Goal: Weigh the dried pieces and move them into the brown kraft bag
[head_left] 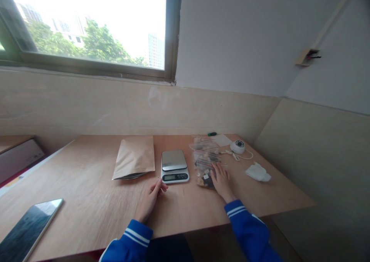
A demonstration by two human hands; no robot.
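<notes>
My left hand rests on the table at the front left corner of a white kitchen scale with a steel platform. Its fingers are loosely curled and a little apart, and I see nothing in them. My right hand lies with outstretched fingers on the nearest of several clear zip bags, which holds dark and tan pieces too unclear to name. These bags overlap in a row to the right of the scale. To its left is a flat brown kraft paper pouch, its opening towards me.
A phone lies at the table's left front. On the right are a white dome camera with its cable, a crumpled white tissue, a white paper and a green-handled tool. A wall with a window stands behind the table.
</notes>
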